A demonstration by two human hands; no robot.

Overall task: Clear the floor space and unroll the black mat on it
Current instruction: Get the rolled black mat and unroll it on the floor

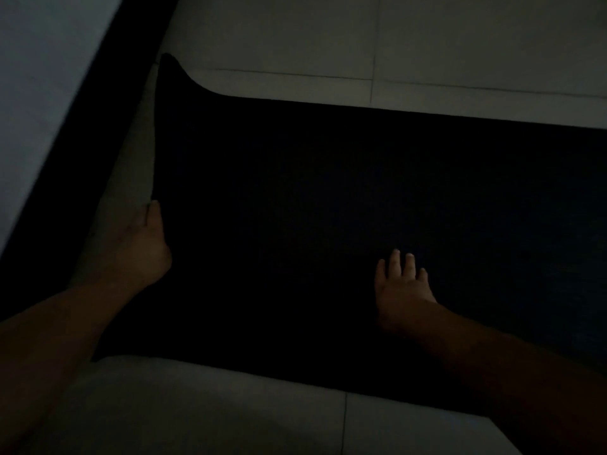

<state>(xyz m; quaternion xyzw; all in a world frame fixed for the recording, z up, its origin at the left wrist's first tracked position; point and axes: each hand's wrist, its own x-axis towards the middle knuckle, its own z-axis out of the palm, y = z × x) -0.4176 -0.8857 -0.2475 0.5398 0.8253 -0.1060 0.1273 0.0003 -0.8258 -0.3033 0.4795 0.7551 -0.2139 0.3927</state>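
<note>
Two hands on black mat (328,208): left hand (144,244) gripping its end edge, right hand (402,290) flat, fingers straight; curled far corner needs pressing.

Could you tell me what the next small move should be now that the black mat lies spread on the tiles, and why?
Probably the left hand should slide along the end edge and press down the far corner of the black mat. That corner curls up off the tiled floor, beside the dark base along the wall, while the right hand already rests flat on the mat's middle.
</note>
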